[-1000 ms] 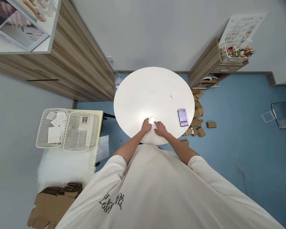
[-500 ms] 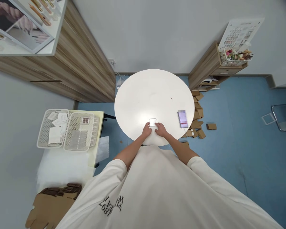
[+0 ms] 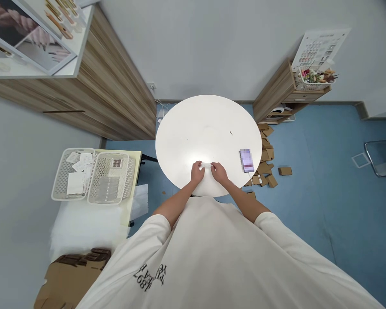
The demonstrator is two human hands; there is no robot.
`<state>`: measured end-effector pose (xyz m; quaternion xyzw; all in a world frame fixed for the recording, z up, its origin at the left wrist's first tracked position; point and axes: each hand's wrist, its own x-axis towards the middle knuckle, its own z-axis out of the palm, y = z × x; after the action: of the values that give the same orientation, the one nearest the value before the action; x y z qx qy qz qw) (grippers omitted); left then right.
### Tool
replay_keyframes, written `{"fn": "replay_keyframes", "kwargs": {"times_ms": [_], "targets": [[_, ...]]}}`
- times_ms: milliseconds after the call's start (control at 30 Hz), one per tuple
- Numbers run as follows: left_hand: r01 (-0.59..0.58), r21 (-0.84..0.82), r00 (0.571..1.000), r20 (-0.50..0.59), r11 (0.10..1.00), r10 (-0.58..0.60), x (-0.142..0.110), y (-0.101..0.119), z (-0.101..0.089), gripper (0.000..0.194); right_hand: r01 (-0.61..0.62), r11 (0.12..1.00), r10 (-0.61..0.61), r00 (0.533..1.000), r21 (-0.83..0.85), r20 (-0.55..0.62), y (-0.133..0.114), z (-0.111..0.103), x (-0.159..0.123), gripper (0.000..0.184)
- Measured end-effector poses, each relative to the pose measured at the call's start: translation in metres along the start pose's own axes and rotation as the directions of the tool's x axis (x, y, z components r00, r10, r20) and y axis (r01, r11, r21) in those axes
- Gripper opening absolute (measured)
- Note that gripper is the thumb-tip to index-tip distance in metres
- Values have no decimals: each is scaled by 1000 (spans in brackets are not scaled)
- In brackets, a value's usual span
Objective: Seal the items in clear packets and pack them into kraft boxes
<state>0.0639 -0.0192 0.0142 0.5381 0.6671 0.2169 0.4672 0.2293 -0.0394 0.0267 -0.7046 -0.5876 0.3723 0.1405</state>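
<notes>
On the round white tabletop (image 3: 209, 124), with a phone (image 3: 246, 159) lying near its right edge, the left hand (image 3: 197, 172) and right hand (image 3: 219, 172) meet at the near rim, both pinched together on a small white packet (image 3: 207, 165) (too small to identify further) held between them.

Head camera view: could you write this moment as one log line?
left hand: grips small clear piece | right hand: grips same piece | surface: white round table | nearby: phone

White round table (image 3: 209, 124), blue floor (image 3: 309, 189)
</notes>
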Motion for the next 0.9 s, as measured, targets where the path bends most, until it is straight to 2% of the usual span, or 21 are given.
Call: {"fn": "replay_keyframes", "kwargs": {"times_ms": [167, 667, 900], "targets": [[17, -1, 999, -29, 1000, -17, 7, 0, 1, 29, 5, 1000, -5, 1000, -28, 11, -8, -7, 5, 36], [65, 15, 997, -36, 998, -64, 9, 1, 1, 21, 36, 996, -31, 998, -87, 58, -6, -9, 11, 34], [121, -23, 992, -31, 992, -122, 13, 5, -4, 22, 107, 982, -84, 985, -153, 151, -5, -18, 15, 34]]}}
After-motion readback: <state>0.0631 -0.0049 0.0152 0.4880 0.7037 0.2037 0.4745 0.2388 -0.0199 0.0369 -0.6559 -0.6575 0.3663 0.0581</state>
